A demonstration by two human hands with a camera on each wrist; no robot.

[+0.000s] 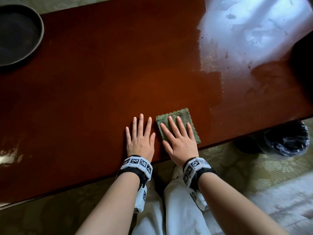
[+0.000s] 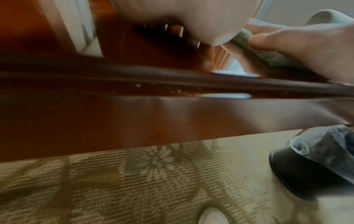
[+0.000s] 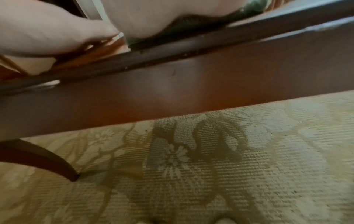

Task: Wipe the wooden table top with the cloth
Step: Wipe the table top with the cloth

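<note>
both hands lay flat on the worktop (image 1: pixel 101 68), so neither grip closed on anything. i saw my right hand (image 1: pixel 180 141) spread with straight fingers pressed down on the cloth (image 1: pixel 182 116), a small green square lying near the front edge of the worktop, its far corners and right side showing past my fingertips. my left hand (image 1: pixel 140 139) rested palm down on bare wood just beside the cloth, fingers straight and slightly apart, holding nothing. from the left wrist view the cloth (image 2: pixel 272 56) showed as a thin green layer under the right hand (image 2: pixel 306 50); from the right wrist view the cloth (image 3: pixel 191 24) sat squeezed between the palm and the worktop edge (image 3: pixel 191 45). a pale, smeared patch with specks (image 1: pixel 245 36) covered the far right part of the worktop, well apart from the cloth. a dark round bowl (image 1: pixel 17 34) stood at the far left corner. a bin lined with a bag (image 1: pixel 288 138) stood on the patterned carpet (image 1: pixel 254 167) to the right, below the worktop edge.
</note>
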